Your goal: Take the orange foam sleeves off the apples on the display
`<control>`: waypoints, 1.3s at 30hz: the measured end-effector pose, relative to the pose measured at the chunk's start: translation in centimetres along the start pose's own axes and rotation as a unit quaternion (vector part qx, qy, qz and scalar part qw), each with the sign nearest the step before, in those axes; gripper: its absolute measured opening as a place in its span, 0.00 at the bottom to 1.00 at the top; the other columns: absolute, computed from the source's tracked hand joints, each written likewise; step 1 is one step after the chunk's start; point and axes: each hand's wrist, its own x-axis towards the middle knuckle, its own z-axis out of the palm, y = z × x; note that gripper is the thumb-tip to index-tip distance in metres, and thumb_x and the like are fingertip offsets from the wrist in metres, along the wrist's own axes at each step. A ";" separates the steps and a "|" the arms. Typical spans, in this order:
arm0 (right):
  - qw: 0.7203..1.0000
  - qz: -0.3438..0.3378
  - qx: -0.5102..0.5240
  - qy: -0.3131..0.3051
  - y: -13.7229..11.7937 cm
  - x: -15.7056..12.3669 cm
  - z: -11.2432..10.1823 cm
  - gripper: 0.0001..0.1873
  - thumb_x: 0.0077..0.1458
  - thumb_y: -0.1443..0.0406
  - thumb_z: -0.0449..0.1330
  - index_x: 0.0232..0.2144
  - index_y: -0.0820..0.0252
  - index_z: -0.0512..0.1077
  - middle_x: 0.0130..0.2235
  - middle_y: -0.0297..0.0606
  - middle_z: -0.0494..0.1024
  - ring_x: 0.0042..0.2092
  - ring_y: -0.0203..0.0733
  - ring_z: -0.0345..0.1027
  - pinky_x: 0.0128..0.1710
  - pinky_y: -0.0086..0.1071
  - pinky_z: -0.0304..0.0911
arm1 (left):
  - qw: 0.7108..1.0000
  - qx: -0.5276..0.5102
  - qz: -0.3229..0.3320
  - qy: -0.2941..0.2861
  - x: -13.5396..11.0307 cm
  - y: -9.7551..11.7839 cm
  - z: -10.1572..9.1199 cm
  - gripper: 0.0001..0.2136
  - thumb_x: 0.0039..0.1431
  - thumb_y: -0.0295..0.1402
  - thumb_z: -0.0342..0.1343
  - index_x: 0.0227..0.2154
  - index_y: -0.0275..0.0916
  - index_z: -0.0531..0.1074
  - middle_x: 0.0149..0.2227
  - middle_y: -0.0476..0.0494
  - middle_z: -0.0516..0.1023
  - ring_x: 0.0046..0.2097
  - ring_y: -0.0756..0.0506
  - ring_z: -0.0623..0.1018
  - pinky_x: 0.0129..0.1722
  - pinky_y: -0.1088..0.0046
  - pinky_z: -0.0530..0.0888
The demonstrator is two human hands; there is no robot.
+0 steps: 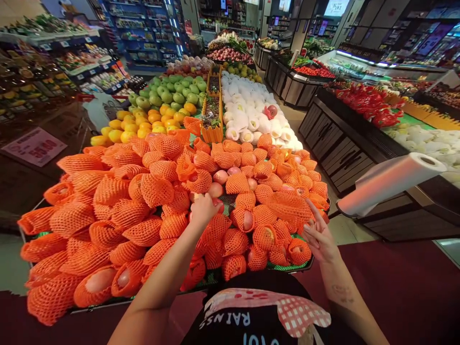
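Note:
My left hand (205, 209) reaches into the middle of the pile with its fingers curled round a pinkish-red round fruit (218, 204), mostly hidden by the hand. Bare pink fruits (215, 190) lie just beyond it. At the right side of the pile, my right hand (319, 237) has its index finger and thumb at the end of an orange foam net sleeve (288, 207), which looks empty and slightly see-through. Around both hands lie many fruits in orange foam nets (157, 189), some showing pink skin through the open ends.
Yellow fruits (125, 129) and green apples (176, 88) lie behind the pile at left, white-netted fruits (247, 103) behind at right. A planter box (212, 132) divides them. A plastic bag roll (391, 184) juts out at right near another stand. A price sign (34, 146) hangs at left.

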 end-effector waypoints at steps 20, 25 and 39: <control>0.990 -0.058 -0.067 0.109 2.4 0.5 -2.6 0.26 0.52 0.58 0.66 0.54 0.43 0.70 0.50 0.35 0.75 0.49 0.43 0.69 0.45 0.34 0.65 | 0.804 -0.562 0.041 -0.190 -4.6 2.0 -0.8 0.20 0.56 0.50 0.52 0.41 0.39 0.69 0.41 0.44 0.77 0.45 0.43 0.76 0.48 0.64 0.75; 0.993 -0.053 -0.064 0.089 2.5 0.2 -2.8 0.23 0.53 0.57 0.65 0.52 0.42 0.72 0.56 0.34 0.74 0.57 0.45 0.67 0.54 0.37 0.63 | 0.627 -0.697 -0.086 -0.336 -6.3 3.8 1.0 0.26 0.60 0.55 0.44 0.44 0.37 0.70 0.36 0.42 0.80 0.36 0.44 0.78 0.32 0.66 0.77; 0.992 -0.031 -0.090 0.087 3.3 -0.5 -4.5 0.33 0.38 0.61 0.75 0.49 0.47 0.73 0.50 0.37 0.76 0.50 0.46 0.68 0.43 0.35 0.67 | 0.959 -0.171 0.218 -0.058 -9.4 4.4 -0.7 0.36 0.49 0.49 0.63 0.59 0.38 0.61 0.50 0.34 0.77 0.51 0.32 0.77 0.50 0.57 0.73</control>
